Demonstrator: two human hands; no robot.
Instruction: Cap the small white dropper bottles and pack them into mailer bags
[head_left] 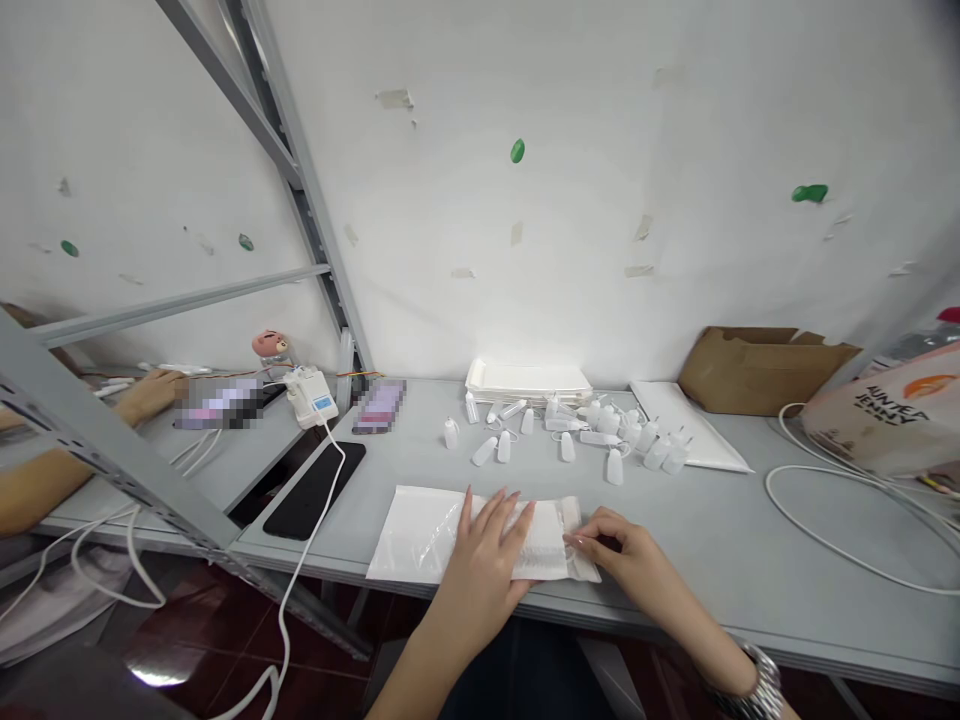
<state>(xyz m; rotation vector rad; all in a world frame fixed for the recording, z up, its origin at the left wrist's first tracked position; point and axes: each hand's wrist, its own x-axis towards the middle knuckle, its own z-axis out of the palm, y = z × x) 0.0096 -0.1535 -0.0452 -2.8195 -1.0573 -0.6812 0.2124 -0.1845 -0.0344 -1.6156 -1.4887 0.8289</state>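
Observation:
A white padded mailer in clear plastic (420, 540) lies flat at the table's front edge. Across its middle rests my left hand (487, 545), fingers spread and pressing on it. At the mailer's right end my right hand (615, 545) pinches the edge between thumb and forefinger. Beyond the hands are several small white squeeze bottles (568, 447), scattered on the table. Behind them sits a stack of white mailers (529, 382) against the wall, and another white mailer (694, 430) lies to its right.
A black phone (315, 490), a white power strip (311, 397) and a trailing white cable (283, 600) lie left, beside a grey metal post (112, 440). A brown cardboard box (765, 370) and printed bag (885, 415) stand right. Another person's hand (154, 393) shows far left.

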